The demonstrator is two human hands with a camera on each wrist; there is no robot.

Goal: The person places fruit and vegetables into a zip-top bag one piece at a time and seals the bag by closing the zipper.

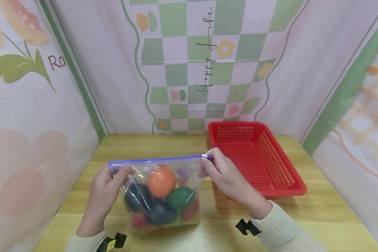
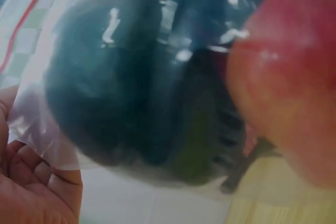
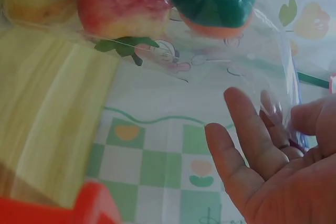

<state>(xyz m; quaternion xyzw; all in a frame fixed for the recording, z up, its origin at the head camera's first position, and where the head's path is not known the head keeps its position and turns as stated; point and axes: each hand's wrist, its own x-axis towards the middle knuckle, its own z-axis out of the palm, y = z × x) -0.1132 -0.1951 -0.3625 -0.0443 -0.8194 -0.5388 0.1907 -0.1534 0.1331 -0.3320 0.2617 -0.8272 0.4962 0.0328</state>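
Observation:
A clear zip bag with a blue-purple top strip hangs between my two hands above the table. Inside are an orange ball-shaped fruit, a dark green one, several dark round items and reddish pieces. My left hand pinches the bag's upper left corner. At the upper right corner my right hand pinches the bag beside the white slider. In the left wrist view a dark round item and a red-yellow fruit press against the plastic. The right wrist view shows two loosely extended fingers.
On the wooden table a red plastic basket with perforated walls stands at the back right, just beyond my right hand. Printed curtains enclose the table at the back and both sides.

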